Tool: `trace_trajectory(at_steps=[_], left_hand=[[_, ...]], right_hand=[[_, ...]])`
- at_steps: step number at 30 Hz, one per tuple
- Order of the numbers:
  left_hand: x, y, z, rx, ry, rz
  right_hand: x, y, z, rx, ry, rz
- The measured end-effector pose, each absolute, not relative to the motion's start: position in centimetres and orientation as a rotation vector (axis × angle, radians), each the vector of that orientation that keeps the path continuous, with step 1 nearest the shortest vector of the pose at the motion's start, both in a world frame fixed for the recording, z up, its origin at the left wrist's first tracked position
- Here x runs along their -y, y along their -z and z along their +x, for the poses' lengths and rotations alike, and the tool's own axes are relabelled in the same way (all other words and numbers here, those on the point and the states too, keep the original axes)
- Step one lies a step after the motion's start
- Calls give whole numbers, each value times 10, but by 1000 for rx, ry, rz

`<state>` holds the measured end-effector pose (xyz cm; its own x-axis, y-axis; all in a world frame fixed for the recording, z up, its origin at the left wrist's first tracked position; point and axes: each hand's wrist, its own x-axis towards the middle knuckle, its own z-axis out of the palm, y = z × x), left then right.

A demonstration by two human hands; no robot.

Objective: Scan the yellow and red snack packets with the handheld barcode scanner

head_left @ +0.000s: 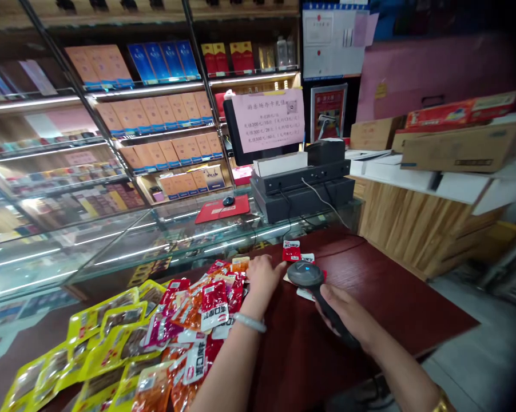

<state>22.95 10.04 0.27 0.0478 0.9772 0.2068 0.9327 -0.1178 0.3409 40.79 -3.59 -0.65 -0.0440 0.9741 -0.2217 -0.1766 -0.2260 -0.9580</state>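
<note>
My right hand (339, 306) is wrapped round the handle of a dark barcode scanner (306, 273), its head over a few small packets with a blue light on top. A red and white snack packet (291, 250) lies just beyond the scanner. My left hand (264, 274) rests at the right edge of a heap of snack packets, thumb apart from the fingers; its fingertips are partly hidden. In the heap, red and white packets (215, 303) overlap orange and purple ones. Yellow-edged packets (116, 343) with brown contents lie to the left.
Behind the dark red table (378, 297) stands a glass counter (185, 234) with a mouse (228, 201) on a red mat. A monitor (241, 134) bears a pink notice; cables run from the black cash drawer (301, 186). Cardboard boxes (459, 149) sit at right.
</note>
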Motion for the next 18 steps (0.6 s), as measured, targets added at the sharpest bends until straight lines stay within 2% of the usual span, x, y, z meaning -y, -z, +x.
trace_trajectory(at_steps=[7,13,18], left_hand=[[-156,20,294,-2041,-487,2125],[-171,24,276,-1807,-534,1904],[-149,26,242,-1761,-810,1776]], right_hand=[[40,17,429,877,-1374,-1280],[42,17,433,851,-1361,-1295],[44,16,424,898,-1414,-1239]])
